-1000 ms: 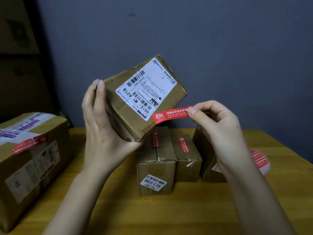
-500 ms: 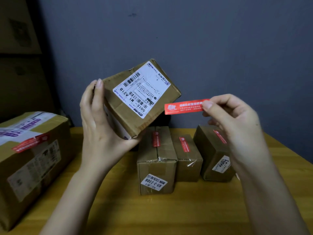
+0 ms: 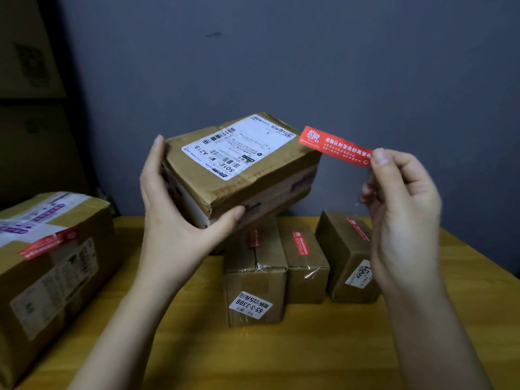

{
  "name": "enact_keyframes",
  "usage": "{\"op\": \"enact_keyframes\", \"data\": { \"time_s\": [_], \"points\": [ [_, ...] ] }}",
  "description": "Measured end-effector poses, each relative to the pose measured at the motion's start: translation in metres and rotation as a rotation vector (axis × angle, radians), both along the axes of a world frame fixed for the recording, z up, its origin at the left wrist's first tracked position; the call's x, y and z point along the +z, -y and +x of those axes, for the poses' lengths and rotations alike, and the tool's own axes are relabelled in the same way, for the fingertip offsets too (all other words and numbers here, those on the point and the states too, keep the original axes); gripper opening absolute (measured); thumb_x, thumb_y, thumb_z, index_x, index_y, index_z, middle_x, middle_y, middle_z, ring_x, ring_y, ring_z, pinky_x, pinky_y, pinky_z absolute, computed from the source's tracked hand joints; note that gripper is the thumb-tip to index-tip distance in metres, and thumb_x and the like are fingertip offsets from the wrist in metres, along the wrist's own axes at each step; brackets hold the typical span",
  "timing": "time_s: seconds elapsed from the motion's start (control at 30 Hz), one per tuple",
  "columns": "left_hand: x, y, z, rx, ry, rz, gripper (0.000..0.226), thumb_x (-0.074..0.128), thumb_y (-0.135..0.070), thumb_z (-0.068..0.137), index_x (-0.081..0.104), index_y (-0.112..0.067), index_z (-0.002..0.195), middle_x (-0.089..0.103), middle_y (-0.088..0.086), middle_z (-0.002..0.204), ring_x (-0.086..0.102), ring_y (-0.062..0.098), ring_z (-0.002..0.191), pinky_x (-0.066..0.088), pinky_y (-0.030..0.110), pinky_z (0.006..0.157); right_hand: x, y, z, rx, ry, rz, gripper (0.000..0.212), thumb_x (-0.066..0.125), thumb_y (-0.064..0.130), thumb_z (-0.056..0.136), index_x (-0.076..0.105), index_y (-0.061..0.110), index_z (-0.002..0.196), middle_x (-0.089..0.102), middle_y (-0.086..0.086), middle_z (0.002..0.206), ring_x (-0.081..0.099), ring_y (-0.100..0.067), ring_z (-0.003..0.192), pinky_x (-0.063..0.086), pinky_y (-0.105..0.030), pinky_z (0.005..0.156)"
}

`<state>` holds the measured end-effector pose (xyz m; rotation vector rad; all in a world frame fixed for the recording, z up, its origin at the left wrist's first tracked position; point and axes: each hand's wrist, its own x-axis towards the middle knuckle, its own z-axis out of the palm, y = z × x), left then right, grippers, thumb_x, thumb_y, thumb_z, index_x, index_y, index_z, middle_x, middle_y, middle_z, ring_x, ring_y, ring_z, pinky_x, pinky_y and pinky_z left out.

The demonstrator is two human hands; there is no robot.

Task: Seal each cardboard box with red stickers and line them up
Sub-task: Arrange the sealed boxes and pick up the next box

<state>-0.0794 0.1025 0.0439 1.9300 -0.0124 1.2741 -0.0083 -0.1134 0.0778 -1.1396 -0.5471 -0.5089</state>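
Nearest to the viewer, both forearms reach up from the bottom edge over the wooden table. At the far left of the left hand, a big box stands on the table, with a red seal across its top edge and labels on the top and the side.

Below and between the two hands, three small boxes stand on the table. The first box and the second box touch side by side, and each has a red seal on top. The first box carries a white label with the numbers 65-3-3306 on its front. The third box stands just beside them, a little turned, under the right hand; it also has a red seal on top.

The left hand holds the held box in the air above the small boxes. The fingers are curled around its left end, and the thumb presses its lower front edge. The box is tilted, with a white shipping label facing up.

The right hand pinches a red sticker by its right end, between the thumb and the forefinger. The free left end of the sticker is just beside the far right corner of the held box; I cannot tell if it touches.

Behind everything is a grey wall.
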Motion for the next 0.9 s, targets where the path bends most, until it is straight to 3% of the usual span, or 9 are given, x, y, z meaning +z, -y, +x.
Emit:
{"op": "enact_keyframes", "data": {
  "time_s": [0.1, 0.2, 0.3, 0.37, 0.47, 0.6, 0.73, 0.83, 0.9],
  "points": [
    [0.001, 0.007, -0.004, -0.076, -0.036, -0.078, 0.108, 0.072, -0.058, 0.057, 0.014, -0.036, 0.145, 0.024, -0.015, 0.150, 0.025, -0.007, 0.137, 0.029, 0.031, 0.114, 0.001, 0.000, -0.004, 0.023, 0.065, -0.038, 0.008, 0.060, 0.029, 0.090, 0.067, 0.030, 0.087, 0.061, 0.012, 0.079, 0.055, -0.006, 0.079, 0.045, -0.021, 0.070],
    [0.004, 0.010, -0.006, -0.133, -0.102, -0.135, 0.107, 0.070, -0.064, 0.054, 0.015, -0.041, 0.143, 0.029, -0.023, 0.144, 0.029, -0.013, 0.131, 0.031, 0.012, 0.105, 0.000, 0.003, -0.010, -0.061, 0.202, -0.138, 0.017, 0.060, 0.021, 0.089, 0.065, 0.036, 0.097, 0.064, 0.016, 0.098, 0.059, -0.002, 0.097, 0.047, -0.020, 0.080],
    [0.009, 0.011, -0.010, -0.195, -0.157, -0.188, 0.104, 0.069, -0.064, 0.052, 0.019, -0.042, 0.141, 0.035, -0.032, 0.131, 0.035, -0.029, 0.114, 0.034, -0.005, 0.086, -0.004, 0.005, -0.013, -0.219, 0.312, -0.300, 0.032, 0.061, 0.021, 0.087, 0.056, 0.038, 0.113, 0.054, 0.013, 0.118, 0.052, -0.008, 0.118, 0.046, -0.031, 0.094],
    [0.012, 0.014, -0.012, -0.240, -0.189, -0.229, 0.105, 0.072, -0.060, 0.053, 0.021, -0.038, 0.143, 0.038, -0.031, 0.128, 0.038, -0.033, 0.103, 0.035, -0.008, 0.078, -0.009, 0.009, -0.013, -0.277, 0.354, -0.393, 0.042, 0.064, 0.019, 0.086, 0.050, 0.034, 0.124, 0.047, 0.011, 0.127, 0.043, -0.007, 0.126, 0.041, -0.032, 0.103],
    [0.014, 0.021, -0.018, -0.277, -0.225, -0.278, 0.105, 0.069, -0.063, 0.050, 0.026, -0.038, 0.142, 0.042, -0.018, 0.137, 0.043, -0.022, 0.112, 0.040, 0.003, 0.087, -0.012, 0.017, -0.014, -0.263, 0.357, -0.457, 0.056, 0.066, 0.021, 0.084, 0.042, 0.031, 0.134, 0.041, 0.008, 0.137, 0.036, -0.004, 0.133, 0.037, -0.031, 0.109],
    [0.014, 0.028, -0.028, -0.308, -0.330, -0.311, 0.103, 0.064, -0.073, 0.050, 0.029, -0.041, 0.142, 0.042, -0.012, 0.142, 0.043, 0.004, 0.129, 0.035, 0.033, 0.110, -0.015, 0.031, -0.022, -0.137, 0.291, -0.468, 0.070, 0.069, 0.022, 0.082, 0.031, 0.040, 0.139, 0.037, 0.009, 0.145, 0.034, -0.005, 0.137, 0.037, -0.027, 0.109],
    [0.013, 0.040, -0.047, -0.431, -0.471, -0.404, 0.092, 0.066, -0.069, 0.054, 0.039, -0.037, 0.136, 0.058, -0.014, 0.129, 0.058, 0.006, 0.116, 0.043, 0.033, 0.102, -0.020, 0.048, -0.039, -0.021, 0.266, -0.469, 0.073, 0.066, 0.017, 0.085, 0.027, 0.037, 0.143, 0.041, 0.013, 0.146, 0.035, -0.003, 0.137, 0.031, -0.025, 0.112],
    [0.019, 0.052, -0.041, -0.392, -0.605, -0.467, 0.088, 0.064, -0.064, 0.069, 0.049, -0.005, 0.132, 0.064, 0.014, 0.120, 0.062, 0.027, 0.106, 0.047, 0.030, 0.073, -0.025, 0.058, -0.051, 0.079, 0.200, -0.464, 0.074, 0.064, 0.018, 0.087, 0.023, 0.040, 0.144, 0.045, 0.014, 0.143, 0.038, -0.005, 0.136, 0.033, -0.043, 0.113],
    [0.008, 0.059, -0.042, -0.369, -0.672, -0.457, 0.095, 0.048, -0.068, 0.083, 0.045, 0.018, 0.123, 0.044, 0.034, 0.133, 0.042, 0.041, 0.122, 0.032, 0.036, 0.084, -0.029, 0.062, -0.056, 0.135, 0.139, -0.429, 0.076, 0.065, 0.017, 0.085, 0.023, 0.043, 0.143, 0.050, 0.013, 0.139, 0.042, -0.008, 0.134, 0.035, -0.051, 0.110]
  ]
}}
